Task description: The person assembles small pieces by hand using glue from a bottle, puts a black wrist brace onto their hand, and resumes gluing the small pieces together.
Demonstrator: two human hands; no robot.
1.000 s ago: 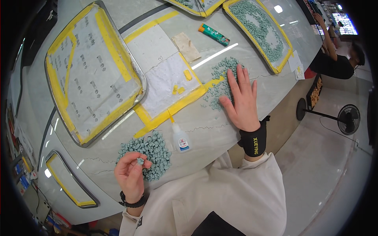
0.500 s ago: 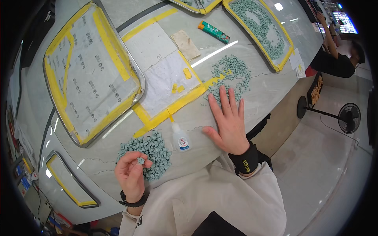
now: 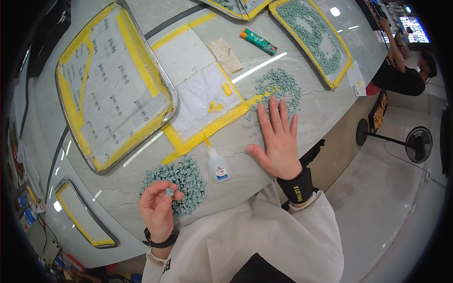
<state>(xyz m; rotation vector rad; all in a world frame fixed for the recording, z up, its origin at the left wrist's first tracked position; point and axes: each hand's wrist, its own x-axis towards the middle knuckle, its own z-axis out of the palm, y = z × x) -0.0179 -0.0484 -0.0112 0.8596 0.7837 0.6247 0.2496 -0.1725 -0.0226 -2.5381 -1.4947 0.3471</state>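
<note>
My left hand [image 3: 155, 207] pinches a small pale-green piece [image 3: 169, 192] between thumb and fingertips, over the near-left edge of a heap of larger pale-green pieces [image 3: 188, 184]. My right hand [image 3: 283, 151] lies flat, palm down, with fingers stretched out and thumb apart. Its fingertips touch or cover the near edge of a spread of smaller green pieces [image 3: 289, 87], with yellow bits [image 3: 273, 89] among them. What lies under the palm is hidden. Between my hands, a white squeeze bottle [image 3: 219, 166] with a yellow nozzle lies on the table, pointing away from me.
A white sheet [image 3: 196, 94] edged with yellow tape lies ahead, beside a beige cloth [image 3: 224, 55] and a green tube [image 3: 258, 41]. At left stands a large taped tray [image 3: 101, 85]; a smaller one [image 3: 85, 214] sits nearer. Another tray [image 3: 343, 74] holds green pieces. Far right, a person [image 3: 406, 78] and a fan [image 3: 419, 144].
My right hand has slid slightly away and to the right, its fingers closer together, and a few loose green pieces show left of it. My left hand has barely moved.
</note>
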